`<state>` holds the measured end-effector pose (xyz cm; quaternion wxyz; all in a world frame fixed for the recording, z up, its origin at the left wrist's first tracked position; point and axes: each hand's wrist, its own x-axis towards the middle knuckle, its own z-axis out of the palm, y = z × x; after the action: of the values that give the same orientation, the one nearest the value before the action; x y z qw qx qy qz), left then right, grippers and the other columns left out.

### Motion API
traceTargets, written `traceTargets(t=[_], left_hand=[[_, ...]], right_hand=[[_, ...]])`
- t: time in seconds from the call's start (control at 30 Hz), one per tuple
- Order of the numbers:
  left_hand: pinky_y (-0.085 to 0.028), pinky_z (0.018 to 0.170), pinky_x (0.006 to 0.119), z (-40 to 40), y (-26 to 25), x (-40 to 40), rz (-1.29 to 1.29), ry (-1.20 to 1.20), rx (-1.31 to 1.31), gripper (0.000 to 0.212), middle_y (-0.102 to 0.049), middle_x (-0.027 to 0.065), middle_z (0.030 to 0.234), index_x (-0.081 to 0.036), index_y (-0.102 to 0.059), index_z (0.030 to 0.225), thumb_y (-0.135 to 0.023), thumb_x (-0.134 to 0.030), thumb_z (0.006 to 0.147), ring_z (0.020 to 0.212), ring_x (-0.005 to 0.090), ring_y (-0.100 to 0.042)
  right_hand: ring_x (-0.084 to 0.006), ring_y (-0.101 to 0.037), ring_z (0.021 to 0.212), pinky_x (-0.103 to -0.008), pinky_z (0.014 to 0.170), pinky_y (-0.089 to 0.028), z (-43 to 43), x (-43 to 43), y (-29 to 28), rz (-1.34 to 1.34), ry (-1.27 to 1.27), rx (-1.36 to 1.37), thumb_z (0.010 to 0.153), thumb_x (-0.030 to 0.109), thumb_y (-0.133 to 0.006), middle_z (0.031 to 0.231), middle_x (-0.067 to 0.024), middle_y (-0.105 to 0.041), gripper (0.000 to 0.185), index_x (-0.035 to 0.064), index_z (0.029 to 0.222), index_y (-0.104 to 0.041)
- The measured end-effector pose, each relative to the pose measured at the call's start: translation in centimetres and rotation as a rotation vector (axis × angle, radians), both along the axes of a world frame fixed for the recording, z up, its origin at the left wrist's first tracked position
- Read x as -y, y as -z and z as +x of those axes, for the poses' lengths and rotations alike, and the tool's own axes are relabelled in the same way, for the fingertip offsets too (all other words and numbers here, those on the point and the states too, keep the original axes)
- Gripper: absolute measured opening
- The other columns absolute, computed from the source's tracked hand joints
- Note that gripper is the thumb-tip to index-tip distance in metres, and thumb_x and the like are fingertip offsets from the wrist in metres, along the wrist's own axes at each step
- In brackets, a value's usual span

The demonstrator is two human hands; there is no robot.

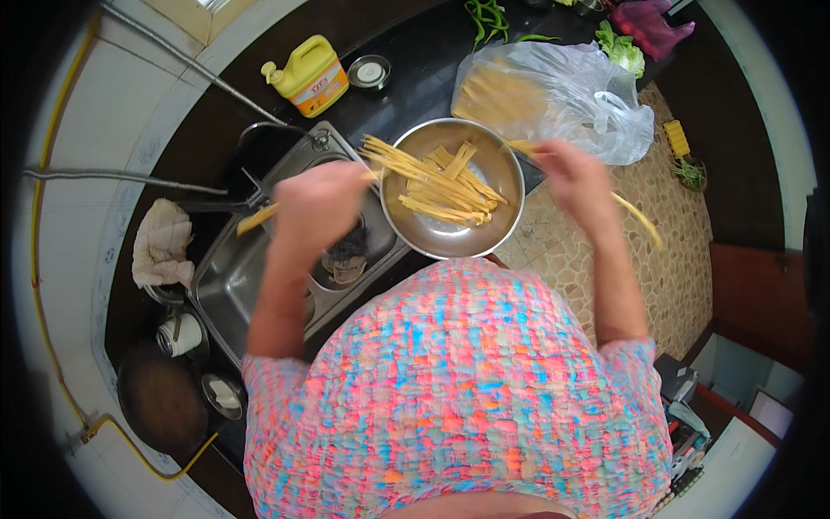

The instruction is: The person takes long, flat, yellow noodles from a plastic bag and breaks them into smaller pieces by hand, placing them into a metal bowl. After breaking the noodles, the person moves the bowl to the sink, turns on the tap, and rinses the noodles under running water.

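A round stainless steel bowl [447,241] stands before me, holding a loose pile of yellowish dried sticks [447,185] that look like dried bean curd. To the left of the bowl, my left hand [324,201] is closed on a stick piece [256,219], which pokes out on both sides of it. On the bowl's right, my right hand [574,178] grips another stick piece [639,219]. Both hands are blurred and apart. A clear plastic bag [587,107] with more sticks lies behind the bowl and my right hand.
At the left is a double steel sink [237,282] with a dark scrubber [350,243]. Behind it stand a yellow detergent jug [318,78] and a small metal bowl [369,71]. Green peppers [486,19], lettuce [621,52] and a pink bag [648,26] lie at the back right.
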<state>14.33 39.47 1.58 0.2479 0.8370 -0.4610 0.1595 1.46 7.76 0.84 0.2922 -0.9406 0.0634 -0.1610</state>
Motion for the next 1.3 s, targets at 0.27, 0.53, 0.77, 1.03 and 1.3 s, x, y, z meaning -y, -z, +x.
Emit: traceTargets(t=[0.27,0.53,0.77,1.03,1.3], left_hand=[[-0.034,0.051,0.016,-0.1,-2.4,4.6,-0.668,-0.003,-0.986,0.012,-0.053,-0.0053,0.073,-0.002,-0.064,0.097,-0.062,-0.008,0.087,0.06,0.0008,-0.044],[-0.041,0.094,0.033,0.5,-0.1,13.3,-0.815,0.398,-1.382,0.052,-0.047,0.008,0.127,-0.004,-0.03,0.141,-0.041,-0.034,0.099,0.115,0.0149,-0.046],[-0.033,0.102,0.029,0.6,1.1,13.9,-0.84,0.335,-1.519,0.064,-0.036,0.004,0.136,-0.013,-0.015,0.148,-0.039,-0.044,0.098,0.124,0.0147,-0.036],[-0.043,0.091,0.027,0.4,4.2,12.8,-0.871,0.204,-1.619,0.054,-0.054,0.0067,0.116,-0.005,-0.035,0.138,-0.043,-0.04,0.098,0.104,0.0126,-0.053],[-0.043,0.065,0.021,-1.4,7.4,11.2,-0.27,0.222,-1.402,0.029,-0.059,-0.0007,0.082,0.0,-0.062,0.109,-0.045,-0.02,0.097,0.07,0.0046,-0.051]], right_hand=[[-0.0038,-0.044,0.058,-0.0163,0.048,-0.031,3.1,2.2,-4.5,1.319,-0.122,0.436,0.095,0.016,-0.052,0.073,0.0017,-0.053,0.017,0.004,0.105,-0.058],[-0.0062,-0.054,0.073,-0.0192,0.066,-0.045,7.8,-7.4,-1.2,1.497,-0.174,0.258,0.095,0.018,-0.053,0.087,-0.0015,-0.059,0.017,0.0034,0.104,-0.055],[-0.0071,-0.054,0.085,-0.0214,0.075,-0.044,8.1,-10.7,1.9,1.326,-0.074,0.368,0.095,0.016,-0.053,0.098,-0.0012,-0.057,0.023,0.0032,0.113,-0.051],[-0.0078,-0.054,0.078,-0.0224,0.07,-0.046,8.8,-6.9,2.4,1.522,-0.159,0.5,0.094,0.011,-0.052,0.091,-0.0006,-0.056,0.023,0.003,0.116,-0.053],[-0.006,-0.044,0.06,-0.0191,0.052,-0.035,8.1,-5.7,1.3,1.705,-0.144,0.463,0.097,0.02,-0.048,0.079,0.0001,-0.049,0.024,0.001,0.111,-0.054]])
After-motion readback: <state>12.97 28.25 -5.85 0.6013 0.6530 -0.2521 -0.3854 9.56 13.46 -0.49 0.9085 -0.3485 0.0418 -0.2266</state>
